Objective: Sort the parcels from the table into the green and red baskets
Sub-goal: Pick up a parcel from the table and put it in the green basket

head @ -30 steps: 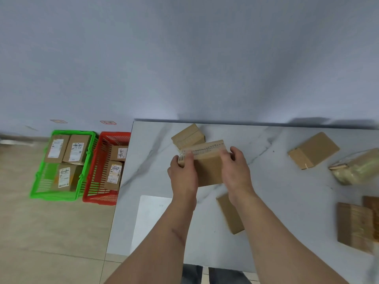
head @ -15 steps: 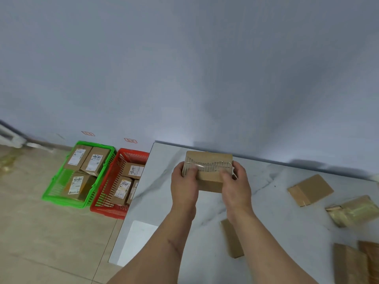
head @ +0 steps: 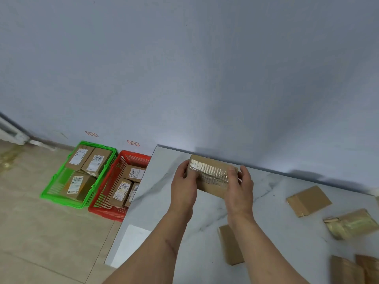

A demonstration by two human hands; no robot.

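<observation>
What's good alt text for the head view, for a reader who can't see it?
Two hands, left hand and right hand, hold a taped cardboard parcel above a marble table with more parcels lying on it. A green basket and a red basket on the floor to the left hold labelled boxes.

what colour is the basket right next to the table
Red: the red plastic basket sits against the white marble table edge, clearest in the head view.

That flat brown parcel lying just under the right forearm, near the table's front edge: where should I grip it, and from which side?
Take the flat parcel across its two long edges, coming from above. It lies flat on the table, long and narrow, so its narrow width probably suits a pinch. Both hands are on the taped box, so free one first.
</observation>
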